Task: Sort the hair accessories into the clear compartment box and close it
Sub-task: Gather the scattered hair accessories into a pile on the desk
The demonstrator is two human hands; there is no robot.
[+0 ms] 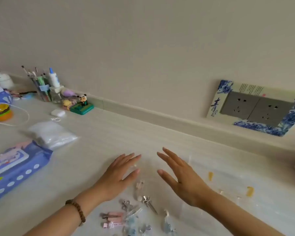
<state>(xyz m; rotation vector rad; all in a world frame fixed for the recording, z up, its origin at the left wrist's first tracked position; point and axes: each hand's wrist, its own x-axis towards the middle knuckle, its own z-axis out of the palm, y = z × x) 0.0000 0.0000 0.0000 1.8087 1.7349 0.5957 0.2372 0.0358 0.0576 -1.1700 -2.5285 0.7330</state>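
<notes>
- Clear plastic first: making out the compartment box only faintly, lying flat on the pale desk right of centre, its left part under the right hand; not telling whether the lid is up or down.
- Spotting two yellow clips within the box's outline, well apart from each other; not telling which compartments.
- Seeing pink, blue and silver hair clips lying scattered at the near edge, between the two forearms and just left of the box.
- Holding the left hand flat just beyond the clips, fingers straight and slightly spread, grasping nothing; wearing a wooden bead bracelet at the wrist.
- Holding the right hand released too, fingers stretched toward the wall, near the left hand but apart from it; not telling whether either palm is touching anything.
- Looking left at a blue wipes pack and a clear bag.
- Looking farther back at an earbud case, a panda figure, a pen cup and a burger toy.
- Facing grey sockets in a blue-and-white frame.
</notes>
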